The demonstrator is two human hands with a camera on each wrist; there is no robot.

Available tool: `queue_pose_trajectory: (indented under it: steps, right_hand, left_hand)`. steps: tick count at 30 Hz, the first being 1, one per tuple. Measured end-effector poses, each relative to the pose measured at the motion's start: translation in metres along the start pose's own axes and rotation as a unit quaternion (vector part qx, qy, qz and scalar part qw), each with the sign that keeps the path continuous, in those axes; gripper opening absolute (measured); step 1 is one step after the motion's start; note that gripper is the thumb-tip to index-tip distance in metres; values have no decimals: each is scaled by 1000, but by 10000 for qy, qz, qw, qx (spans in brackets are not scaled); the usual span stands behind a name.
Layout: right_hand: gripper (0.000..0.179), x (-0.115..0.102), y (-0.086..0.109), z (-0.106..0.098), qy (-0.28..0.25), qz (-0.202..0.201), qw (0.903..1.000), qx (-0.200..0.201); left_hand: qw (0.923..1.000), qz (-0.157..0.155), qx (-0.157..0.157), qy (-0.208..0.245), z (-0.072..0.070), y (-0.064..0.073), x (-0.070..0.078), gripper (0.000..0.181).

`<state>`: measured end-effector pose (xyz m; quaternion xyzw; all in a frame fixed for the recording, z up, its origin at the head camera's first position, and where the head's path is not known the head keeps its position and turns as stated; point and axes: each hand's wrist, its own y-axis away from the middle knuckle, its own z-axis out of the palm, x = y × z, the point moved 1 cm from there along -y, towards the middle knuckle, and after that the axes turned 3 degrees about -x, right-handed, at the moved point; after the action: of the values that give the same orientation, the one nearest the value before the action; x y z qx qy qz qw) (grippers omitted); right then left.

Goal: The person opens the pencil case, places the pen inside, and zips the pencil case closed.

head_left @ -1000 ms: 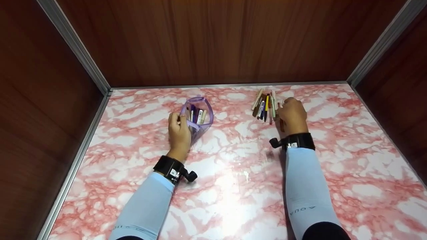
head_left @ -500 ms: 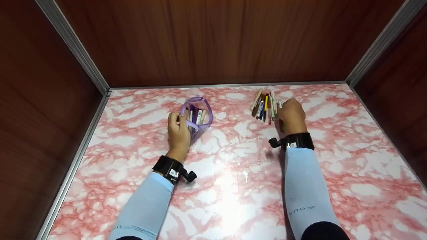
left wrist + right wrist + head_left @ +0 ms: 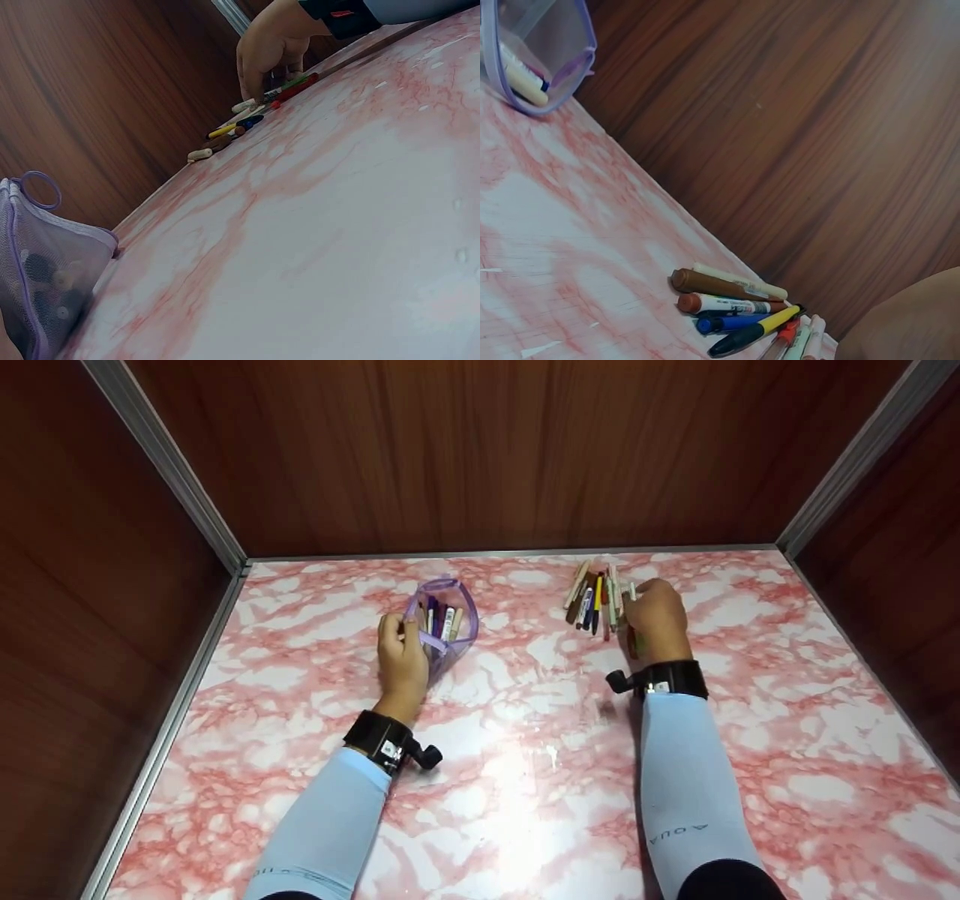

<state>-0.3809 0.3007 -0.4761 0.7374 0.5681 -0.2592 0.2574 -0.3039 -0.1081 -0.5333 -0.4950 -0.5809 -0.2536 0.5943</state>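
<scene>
With my left hand [image 3: 403,656] I pinch the near-left rim of the purple mesh pouch [image 3: 474,616], which is probably why its mouth gapes, showing several markers inside [image 3: 448,622]. To the pouch's right, well apart, the loose pens [image 3: 598,594] lie bunched roughly parallel by the back wall [image 3: 480,457], an order that I judge makes them easy to pick through. My right hand [image 3: 658,615] reaches down at the bunch's right end; its fingertips are mostly hidden, so I can't tell whether they grasp a pen. The glossy tabletop [image 3: 517,712], marbled pink and white, catches glare; dark wood-grain panels and grey metal strips [image 3: 155,454] enclose it.
</scene>
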Motion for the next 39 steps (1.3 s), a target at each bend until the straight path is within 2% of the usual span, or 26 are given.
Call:
queue_pose_trajectory:
  steps: [2, 7, 14, 20, 23, 29, 34, 39]
  right_hand:
    - [56, -4, 0, -3, -68, 72, 9999, 14]
    - [70, -15, -3, -6, -546, -40, 9982, 230]
    - [73, -30, -3, -1, -1317, -571, 9888, 409]
    - [72, -46, 0, 10, -1950, -633, 9786, 181]
    - [70, -53, 3, 18, -2442, -683, 9672, 111]
    - [67, -70, 8, 42, -3538, -1107, 9287, 110]
    - [63, -88, 18, 67, -3970, -1312, 9083, 161]
    - [61, -108, 32, 96, -4428, -1478, 8843, -84]
  left_hand:
    - [10000, -20, -11, -10, 0, 0, 1, 22]
    - [10000, -34, -13, -45, 0, 1, 1, 23]
    - [10000, 48, -8, 59, 0, 0, 2, 24]
    - [9999, 50, -18, 103, 0, 1, 2, 24]
    - [9999, 74, -28, 107, 0, 0, 1, 23]
    - [9999, 93, -30, 74, 0, 0, 1, 22]
    - [9998, 159, -106, 32, 1, 1, 1, 20]
    - [9990, 323, -274, 141, 1, 0, 1, 21]
